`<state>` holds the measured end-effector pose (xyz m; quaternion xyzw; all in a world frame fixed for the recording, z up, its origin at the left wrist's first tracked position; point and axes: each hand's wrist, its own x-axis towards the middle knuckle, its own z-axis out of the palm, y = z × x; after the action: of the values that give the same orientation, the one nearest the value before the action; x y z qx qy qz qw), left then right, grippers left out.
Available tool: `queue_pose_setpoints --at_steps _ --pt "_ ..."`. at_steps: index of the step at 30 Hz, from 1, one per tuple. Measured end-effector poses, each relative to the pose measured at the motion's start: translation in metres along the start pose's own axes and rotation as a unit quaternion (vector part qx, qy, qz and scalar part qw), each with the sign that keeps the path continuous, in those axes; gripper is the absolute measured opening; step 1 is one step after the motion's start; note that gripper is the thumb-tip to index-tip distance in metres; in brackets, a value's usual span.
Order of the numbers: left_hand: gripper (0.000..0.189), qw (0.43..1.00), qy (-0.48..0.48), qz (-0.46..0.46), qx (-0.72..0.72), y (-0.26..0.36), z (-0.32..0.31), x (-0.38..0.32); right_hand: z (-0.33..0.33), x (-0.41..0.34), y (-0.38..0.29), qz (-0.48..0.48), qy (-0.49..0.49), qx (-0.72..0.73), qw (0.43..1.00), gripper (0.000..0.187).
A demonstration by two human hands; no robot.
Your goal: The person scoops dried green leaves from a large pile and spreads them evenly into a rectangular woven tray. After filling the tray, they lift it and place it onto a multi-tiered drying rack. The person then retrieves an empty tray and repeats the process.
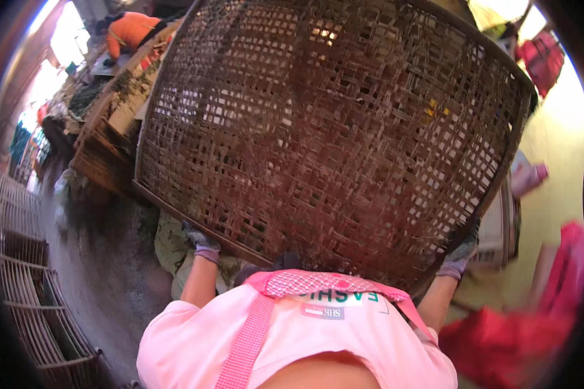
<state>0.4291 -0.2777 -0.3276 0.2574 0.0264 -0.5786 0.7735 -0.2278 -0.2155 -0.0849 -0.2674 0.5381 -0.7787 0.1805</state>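
A large, dark brown woven tray [321, 141] with a framed rim and open lattice fills the middle of the view, right in front of my body. At its lower left edge my left hand [202, 239], in a grey and purple work glove, holds the rim from the outer side. My right hand [460, 255], gloved alike, grips the rim at the lower right. The fingers of both hands are partly hidden by the frame. Dark bits cling to the weave, and light shows through many of its gaps.
At the upper left a co-worker in orange [132, 30] bends over a wooden table [100, 163] strewn with dark plant-like matter. Slatted racks [29, 296] line the lower left. Pale green sacks [173, 243] lie beneath the tray. On the right are a pink-capped bottle [528, 179] and red fabric [506, 340].
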Motion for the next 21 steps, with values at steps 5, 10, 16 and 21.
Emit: queue_pose_setpoints --at_steps 5,10,16,21 --pt "0.068 0.998 0.007 0.066 0.011 0.015 -0.023 -0.044 -0.003 -0.009 0.001 0.105 -0.020 -0.026 0.994 0.035" --pt "0.058 0.997 -0.027 0.066 -0.020 -0.005 -0.047 -0.070 0.031 0.010 0.003 0.057 -0.022 0.122 0.991 0.037" --pt "0.057 0.995 -0.007 0.093 -0.027 -0.033 -0.065 -0.116 0.012 0.019 -0.007 0.032 -0.104 0.095 0.990 0.018" --pt "0.056 0.992 0.015 0.124 -0.030 -0.031 -0.073 -0.140 0.019 0.003 -0.023 0.131 -0.160 0.132 0.969 0.034"
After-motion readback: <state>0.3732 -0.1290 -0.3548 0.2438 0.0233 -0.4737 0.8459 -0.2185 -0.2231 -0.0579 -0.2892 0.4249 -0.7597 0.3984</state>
